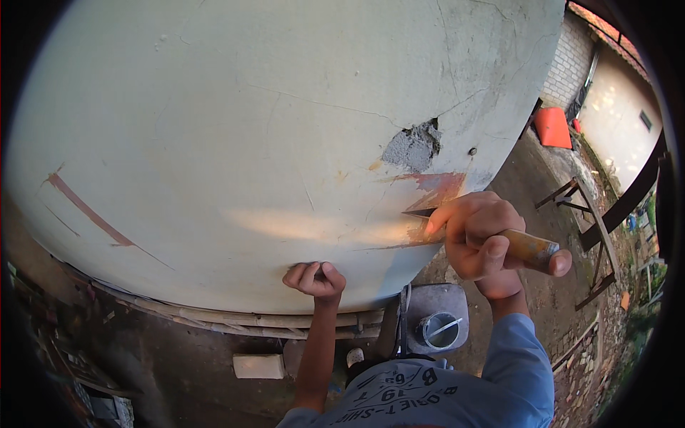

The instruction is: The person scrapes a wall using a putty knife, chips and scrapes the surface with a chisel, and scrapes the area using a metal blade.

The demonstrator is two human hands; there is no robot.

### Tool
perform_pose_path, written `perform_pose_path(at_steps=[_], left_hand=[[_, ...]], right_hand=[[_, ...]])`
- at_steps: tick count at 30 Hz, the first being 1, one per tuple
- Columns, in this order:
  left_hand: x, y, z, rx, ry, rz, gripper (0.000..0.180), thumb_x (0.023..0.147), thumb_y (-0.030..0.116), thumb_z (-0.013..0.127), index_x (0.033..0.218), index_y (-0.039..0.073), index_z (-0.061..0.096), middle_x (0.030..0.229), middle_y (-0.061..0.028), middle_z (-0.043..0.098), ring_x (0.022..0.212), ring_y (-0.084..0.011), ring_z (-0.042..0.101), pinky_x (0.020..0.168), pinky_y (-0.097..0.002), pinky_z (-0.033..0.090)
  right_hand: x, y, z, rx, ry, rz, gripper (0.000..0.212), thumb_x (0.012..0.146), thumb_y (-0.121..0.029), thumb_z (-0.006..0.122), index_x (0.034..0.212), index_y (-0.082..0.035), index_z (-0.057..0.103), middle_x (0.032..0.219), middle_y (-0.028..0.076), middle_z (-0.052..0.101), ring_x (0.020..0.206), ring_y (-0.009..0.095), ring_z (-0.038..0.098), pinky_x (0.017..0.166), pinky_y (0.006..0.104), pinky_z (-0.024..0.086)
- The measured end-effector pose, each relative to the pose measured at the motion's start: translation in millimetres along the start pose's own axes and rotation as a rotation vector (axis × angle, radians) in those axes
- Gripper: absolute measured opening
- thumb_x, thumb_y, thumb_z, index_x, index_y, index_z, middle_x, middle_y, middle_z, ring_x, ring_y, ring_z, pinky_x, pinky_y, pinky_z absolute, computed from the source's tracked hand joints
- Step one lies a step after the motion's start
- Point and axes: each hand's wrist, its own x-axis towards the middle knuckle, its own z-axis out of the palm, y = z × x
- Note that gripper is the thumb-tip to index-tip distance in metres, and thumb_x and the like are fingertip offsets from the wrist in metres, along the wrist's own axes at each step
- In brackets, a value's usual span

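Note:
My right hand (474, 232) is closed round the worn yellowish handle of a scraper (531, 247), its fingers stretched along the tool. The scraper's dark, pointed blade tip (419, 212) lies at the pale wall (214, 143), by a reddish-brown scraped patch (442, 187). Lower and to the left, my left hand (315, 279) is curled into a fist close to the wall's surface. Whether anything is inside that fist is hidden. Above the scraped patch, a broken hole (414, 146) shows rough grey material, with thin cracks running from it.
Below the wall, a tin (439, 331) with a light stick in it stands on a grey stool-like surface (428, 298). A pale block (258, 367) lies on the floor. Bamboo poles (235, 324) run along the wall's foot. To the right are a wooden frame (606, 246) and an orange object (553, 128).

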Motion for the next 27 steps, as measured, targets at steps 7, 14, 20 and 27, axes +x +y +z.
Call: perform_pose_path(at_steps=[7,14,20,27], left_hand=[[0.9,-1.3,0.3,0.026,0.005,0.009,0.018,0.091,0.016,0.053,0.102,0.007,0.041,0.101,-0.0112,0.037,0.087,-0.0209,0.039,0.076,-0.0335,0.04],[0.3,1.3,2.5,-0.018,0.017,0.004,0.017,0.091,0.016,0.053,0.102,0.007,0.042,0.101,-0.0107,0.037,0.087,-0.021,0.039,0.077,-0.0334,0.039],[2.9,1.0,9.9,-0.045,0.016,-0.004,0.017,0.092,0.016,0.052,0.102,0.006,0.041,0.102,-0.0115,0.037,0.087,-0.0207,0.039,0.075,-0.0327,0.04],[-2.7,-2.8,4.7,-0.017,0.022,-0.006,0.018,0.092,0.017,0.052,0.102,0.006,0.041,0.103,-0.0116,0.036,0.086,-0.0203,0.039,0.073,-0.0319,0.039]], right_hand=[[3.0,-2.0,0.4,0.106,0.165,-0.032,0.049,0.098,-0.047,0.043,0.066,-0.01,0.038,0.044,0.0,0.035,0.035,0.016,0.044,0.042,0.0339,0.054],[3.5,-6.1,-15.1,0.224,0.251,-0.097,0.047,0.098,-0.048,0.042,0.07,-0.01,0.04,0.048,0.002,0.038,0.04,0.021,0.05,0.042,0.0341,0.053],[8.8,-14.7,-22.8,0.216,0.279,-0.128,0.044,0.097,-0.045,0.044,0.072,-0.009,0.041,0.049,0.005,0.04,0.041,0.02,0.05,0.039,0.0326,0.051],[-1.9,-6.9,-10.8,0.114,0.137,-0.018,0.047,0.097,-0.043,0.045,0.065,-0.01,0.036,0.048,0.003,0.039,0.042,0.021,0.053,0.039,0.034,0.05]])
